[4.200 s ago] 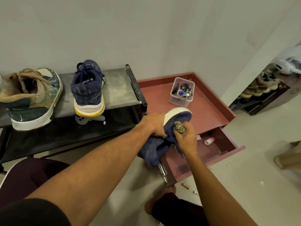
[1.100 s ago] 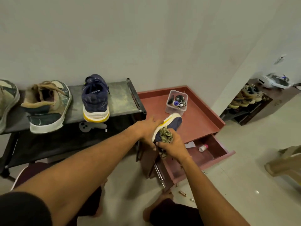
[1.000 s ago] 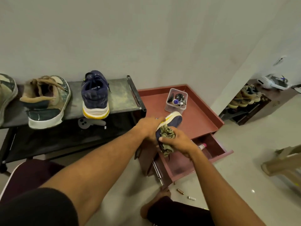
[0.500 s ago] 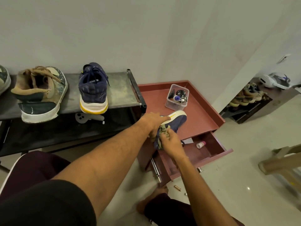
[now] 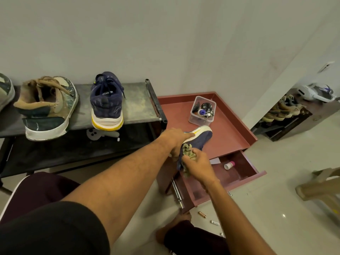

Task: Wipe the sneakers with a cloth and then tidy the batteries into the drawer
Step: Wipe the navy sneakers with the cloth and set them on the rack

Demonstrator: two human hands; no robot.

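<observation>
Navy fabric fills the middle of my feed: the navy sneaker is up in both hands, tipped on its side with the white-and-yellow sole turned upward and its far end pointing toward the wall. It hangs over the front edge of the red cabinet, just above the open drawer.

Left hand first: fingers wrapped round the sole side of the shoe, forefinger laid along the white midsole, a firm hold. Right hand now: fingers bunched tight on the olive-green cloth, and that wad is pressed against the navy upper at the near end. A tail of cloth dangles below the palm.

Off to the left on the shoe rack I've got the second navy sneaker, upright, heel toward me. Apart from it stands the tan sneaker with loose brown laces. A sliver of another shoe shows at the far left edge.

Back on the cabinet top sits a clear plastic box of small odds and ends, just beyond the held shoe. Inside the drawer, a white bottle with a pink cap lies on its side near a scrap of paper.

Down on the floor, in front of the cabinet and near a bare foot, a copper-coloured battery and a white battery lie close together, both outside the drawer.
</observation>
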